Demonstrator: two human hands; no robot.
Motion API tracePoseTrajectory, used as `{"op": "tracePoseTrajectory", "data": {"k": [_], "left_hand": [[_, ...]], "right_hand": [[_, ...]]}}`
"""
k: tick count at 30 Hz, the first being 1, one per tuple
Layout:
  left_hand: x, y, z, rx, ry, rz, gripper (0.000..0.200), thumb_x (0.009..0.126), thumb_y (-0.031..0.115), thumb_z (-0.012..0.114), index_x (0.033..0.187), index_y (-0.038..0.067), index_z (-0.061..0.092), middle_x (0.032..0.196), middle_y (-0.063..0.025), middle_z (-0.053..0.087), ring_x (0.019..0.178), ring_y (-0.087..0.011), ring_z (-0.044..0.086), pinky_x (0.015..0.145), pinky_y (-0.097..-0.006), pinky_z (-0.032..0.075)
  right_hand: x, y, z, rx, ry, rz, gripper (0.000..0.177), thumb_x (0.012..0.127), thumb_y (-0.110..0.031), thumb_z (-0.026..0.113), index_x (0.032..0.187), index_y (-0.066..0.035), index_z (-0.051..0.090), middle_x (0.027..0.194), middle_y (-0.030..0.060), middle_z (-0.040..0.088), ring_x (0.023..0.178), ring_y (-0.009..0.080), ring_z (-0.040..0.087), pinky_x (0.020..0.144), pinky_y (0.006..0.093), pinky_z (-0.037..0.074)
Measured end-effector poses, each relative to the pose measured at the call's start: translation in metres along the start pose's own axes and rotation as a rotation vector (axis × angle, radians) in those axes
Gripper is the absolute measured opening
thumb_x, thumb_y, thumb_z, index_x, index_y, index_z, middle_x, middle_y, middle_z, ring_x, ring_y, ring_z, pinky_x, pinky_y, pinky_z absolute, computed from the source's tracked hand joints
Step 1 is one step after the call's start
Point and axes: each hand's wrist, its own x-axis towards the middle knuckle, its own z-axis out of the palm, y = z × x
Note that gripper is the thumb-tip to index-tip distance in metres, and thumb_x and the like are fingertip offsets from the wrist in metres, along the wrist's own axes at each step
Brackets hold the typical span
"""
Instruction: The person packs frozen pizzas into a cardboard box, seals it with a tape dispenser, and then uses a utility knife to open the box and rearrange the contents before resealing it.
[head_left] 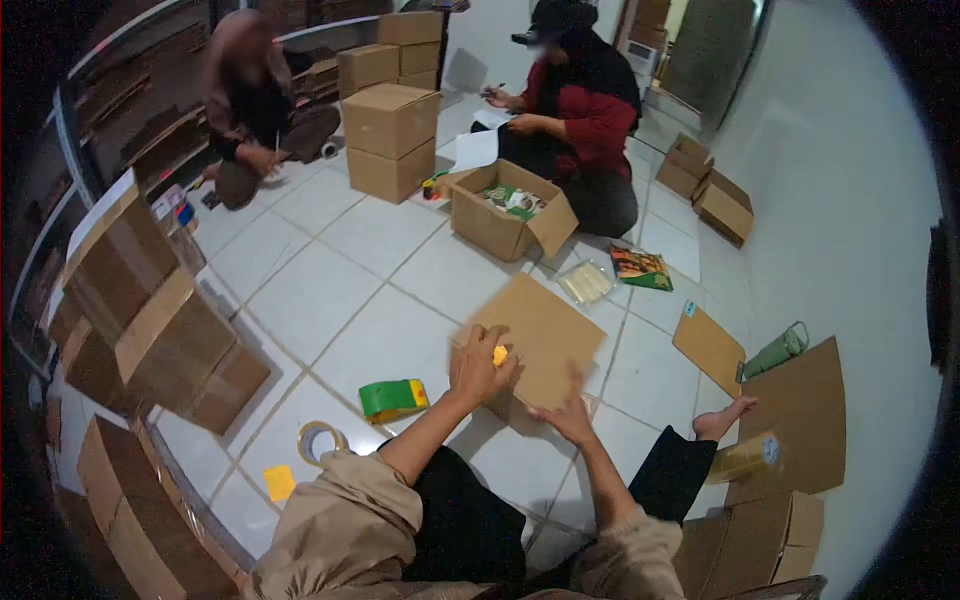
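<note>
A closed cardboard box point(545, 335) stands on the tiled floor in front of me. Over its left side, my left hand point(482, 366) has its fingers closed around a small orange-yellow item point(500, 355). My right hand point(570, 412) is at the box's near right edge, fingers apart, slightly blurred, with nothing visible in it. Left of the box lie a green and yellow tape dispenser point(392, 399), a roll of tape point(320, 442) and an orange-yellow square point(279, 483).
Two people sit across the floor, one holding papers point(476, 150). Between us are an open box point(500, 225) with green packets and a clear packet point(587, 283). Stacked boxes point(190, 345) rise at left. A green bottle point(775, 352) and cardboard point(800, 420) lie at right.
</note>
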Motion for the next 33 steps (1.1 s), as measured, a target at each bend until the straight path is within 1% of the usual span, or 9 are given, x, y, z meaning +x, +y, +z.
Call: {"op": "tracePoseTrajectory", "data": {"k": [3, 7, 10, 12, 13, 15, 23, 25, 33], "left_hand": [[0.029, -0.017, 0.012, 0.266, 0.11, 0.166, 0.07, 0.07, 0.052, 0.065, 0.126, 0.015, 0.047, 0.123, -0.0245, 0.045, 0.096, -0.0386, 0.058, 0.076, -0.0444, 0.049], [0.068, -0.07, 0.0, 0.6, -0.001, -0.1, 0.069, 0.07, 0.042, 0.066, 0.13, 0.016, 0.043, 0.131, -0.0305, 0.035, 0.094, -0.0397, 0.059, 0.075, -0.0453, 0.05], [0.102, -0.139, -0.019, 0.761, 0.094, -0.107, 0.06, 0.076, 0.02, 0.061, 0.132, 0.014, 0.04, 0.129, -0.0299, 0.039, 0.087, -0.0366, 0.061, 0.07, -0.0444, 0.05], [0.114, -0.194, -0.042, 0.861, 0.28, 0.134, 0.032, 0.082, 0.026, 0.053, 0.107, 0.006, 0.056, 0.095, -0.0206, 0.06, 0.078, -0.0349, 0.06, 0.065, -0.0472, 0.047], [0.132, -0.198, -0.058, 0.904, -0.018, -0.166, 0.037, 0.082, 0.024, 0.051, 0.115, 0.006, 0.052, 0.104, -0.0204, 0.057, 0.09, -0.0342, 0.057, 0.072, -0.0454, 0.046], [0.143, -0.251, -0.077, -0.02, 0.386, -0.16, 0.04, 0.086, 0.038, 0.052, 0.101, 0.002, 0.055, 0.092, -0.0161, 0.059, 0.082, -0.0261, 0.055, 0.071, -0.0444, 0.044], [0.048, -0.269, -0.081, 0.823, -0.085, -0.136, 0.043, 0.082, 0.035, 0.057, 0.109, 0.002, 0.053, 0.102, -0.0175, 0.057, 0.094, -0.0306, 0.051, 0.081, -0.0451, 0.04], [0.023, -0.271, -0.058, 0.922, -0.267, -0.196, 0.045, 0.081, 0.035, 0.058, 0.111, 0.002, 0.052, 0.104, -0.0178, 0.057, 0.097, -0.0318, 0.05, 0.084, -0.0453, 0.039], [0.034, -0.204, 0.034, 0.99, -0.517, -0.104, 0.054, 0.077, 0.032, 0.063, 0.119, 0.002, 0.049, 0.113, -0.0192, 0.055, 0.11, -0.0363, 0.047, 0.094, -0.046, 0.036]], "right_hand": [[0.049, 0.009, 0.052, 0.214, -0.208, -0.032, 0.107, 0.069, -0.029, 0.078, 0.142, -0.006, 0.005, 0.138, 0.0199, 0.032, 0.129, 0.0294, 0.03, 0.103, 0.0395, 0.03], [0.048, -0.013, 0.102, 0.935, -0.232, 0.193, 0.096, 0.079, -0.015, 0.069, 0.143, -0.012, -0.002, 0.134, 0.0201, 0.038, 0.122, 0.0273, 0.041, 0.096, 0.0366, 0.04], [0.007, -0.006, 0.099, 0.662, -0.168, 0.24, 0.08, 0.085, -0.004, 0.059, 0.143, -0.013, 0.005, 0.121, 0.0187, 0.052, 0.11, 0.0258, 0.053, 0.09, 0.0341, 0.045], [-0.041, 0.004, 0.068, 0.536, -0.151, 0.268, 0.07, 0.085, -0.006, 0.059, 0.14, -0.011, 0.017, 0.119, 0.0174, 0.054, 0.108, 0.0245, 0.054, 0.091, 0.0346, 0.045], [-0.063, 0.008, 0.045, 0.404, -0.149, 0.281, 0.062, 0.084, -0.007, 0.06, 0.137, -0.008, 0.029, 0.118, 0.016, 0.055, 0.106, 0.0232, 0.056, 0.091, 0.0351, 0.046], [-0.114, 0.009, -0.013, 0.178, -0.058, 0.371, 0.053, 0.084, -0.009, 0.061, 0.131, -0.007, 0.038, 0.118, 0.0144, 0.056, 0.106, 0.0223, 0.056, 0.091, 0.0351, 0.046], [-0.321, -0.11, -0.185, -0.851, 0.596, 0.724, 0.037, 0.078, -0.015, 0.063, 0.112, -0.004, 0.055, 0.112, 0.0166, 0.057, 0.104, 0.0337, 0.055, 0.091, 0.04, 0.043], [-0.34, -0.151, -0.214, -1.221, 0.742, 0.456, 0.035, 0.076, -0.013, 0.062, 0.109, -0.005, 0.056, 0.111, 0.0161, 0.057, 0.103, 0.034, 0.054, 0.089, 0.0412, 0.043], [-0.504, -0.241, -0.314, -1.163, 1.088, 0.973, 0.035, 0.083, -0.021, 0.056, 0.111, -0.001, 0.055, 0.109, 0.017, 0.058, 0.101, 0.0342, 0.054, 0.088, 0.0403, 0.043]]}}
